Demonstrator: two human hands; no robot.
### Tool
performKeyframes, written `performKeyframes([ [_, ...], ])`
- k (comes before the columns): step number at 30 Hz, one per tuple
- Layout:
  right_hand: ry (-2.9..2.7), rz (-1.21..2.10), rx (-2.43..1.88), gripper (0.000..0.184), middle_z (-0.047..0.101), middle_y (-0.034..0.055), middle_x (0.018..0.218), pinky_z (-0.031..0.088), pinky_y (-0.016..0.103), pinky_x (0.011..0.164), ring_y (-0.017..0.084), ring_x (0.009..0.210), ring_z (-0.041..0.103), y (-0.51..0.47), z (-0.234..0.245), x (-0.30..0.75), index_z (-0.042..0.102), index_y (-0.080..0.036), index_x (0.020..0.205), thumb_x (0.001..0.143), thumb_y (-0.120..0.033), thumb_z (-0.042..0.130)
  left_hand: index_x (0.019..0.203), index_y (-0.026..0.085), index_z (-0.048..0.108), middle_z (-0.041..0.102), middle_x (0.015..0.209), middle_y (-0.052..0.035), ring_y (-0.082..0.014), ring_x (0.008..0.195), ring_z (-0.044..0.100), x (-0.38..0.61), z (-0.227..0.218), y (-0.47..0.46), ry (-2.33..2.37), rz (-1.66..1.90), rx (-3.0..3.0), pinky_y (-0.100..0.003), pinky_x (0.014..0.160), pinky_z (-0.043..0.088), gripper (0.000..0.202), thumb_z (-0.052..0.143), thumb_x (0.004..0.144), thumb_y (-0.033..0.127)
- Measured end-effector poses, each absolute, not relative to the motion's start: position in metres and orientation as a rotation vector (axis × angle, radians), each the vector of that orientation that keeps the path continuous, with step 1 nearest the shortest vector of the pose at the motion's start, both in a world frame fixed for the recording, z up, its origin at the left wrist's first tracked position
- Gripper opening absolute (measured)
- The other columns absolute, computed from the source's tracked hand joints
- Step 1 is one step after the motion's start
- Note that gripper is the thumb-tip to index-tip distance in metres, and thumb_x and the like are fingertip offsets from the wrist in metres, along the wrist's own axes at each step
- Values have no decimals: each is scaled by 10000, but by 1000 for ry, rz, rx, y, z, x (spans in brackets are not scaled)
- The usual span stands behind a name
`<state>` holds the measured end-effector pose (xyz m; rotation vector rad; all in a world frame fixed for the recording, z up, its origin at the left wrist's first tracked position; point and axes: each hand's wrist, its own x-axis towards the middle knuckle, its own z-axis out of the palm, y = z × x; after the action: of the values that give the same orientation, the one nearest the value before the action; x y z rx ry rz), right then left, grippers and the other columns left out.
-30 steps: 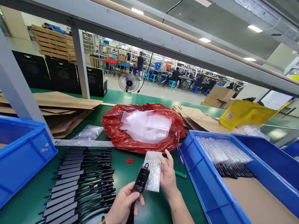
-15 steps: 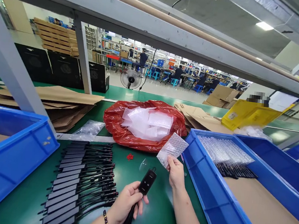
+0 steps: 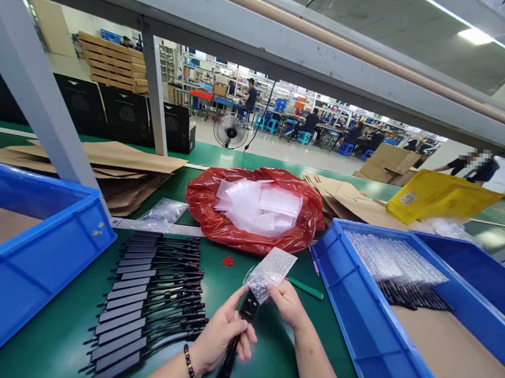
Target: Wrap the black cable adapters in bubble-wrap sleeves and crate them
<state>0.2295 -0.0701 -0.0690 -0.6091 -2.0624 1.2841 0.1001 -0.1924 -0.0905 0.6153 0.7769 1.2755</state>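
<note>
My left hand is closed around a black handheld device with small buttons and a black cable or strap hanging below. My right hand pinches a clear bubble-wrap bag, whose mouth covers the upper end of the device. Left of my hands, several black devices with cables lie in a row on the green table. Behind the bag, a red plastic sack holds a pile of bubble bags.
Blue bins stand left and right; the right one contains bubble-wrapped devices. Small red pieces and a green-handled tool lie on the table. Flat cardboard is stacked behind. A metal frame post rises at left.
My right hand has brought the bubble-wrap bag down and left onto the device's top, now partly inside. The green tool has come into sight. The view has shifted slightly.
</note>
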Motion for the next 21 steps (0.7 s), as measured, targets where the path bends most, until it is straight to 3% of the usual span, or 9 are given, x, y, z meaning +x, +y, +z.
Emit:
performKeyframes([
  [5,-1637,1508,-781,508,619,46,714,425,278,572,147,584,519,-65,-75,227,633,-163,948,802,-598,412,1399,160,-40,675,604,-27,-161,401,611,99,-95,-193,709,1237,614,-178,325,426,950,608,710,246],
  [10,-1697,1493,-756,377,575,25,604,390,257,543,123,550,472,-65,-70,230,669,-140,712,769,-490,540,1397,202,7,684,680,-30,-143,417,620,100,-98,-192,760,1291,636,-166,337,437,918,624,724,302],
  [21,-1729,1524,-780,342,495,-27,539,363,232,523,99,515,449,-70,-58,231,522,-161,567,716,-452,624,1357,214,104,666,727,-20,-125,444,616,102,-94,-192,887,1346,665,-188,401,453,863,637,706,409],
])
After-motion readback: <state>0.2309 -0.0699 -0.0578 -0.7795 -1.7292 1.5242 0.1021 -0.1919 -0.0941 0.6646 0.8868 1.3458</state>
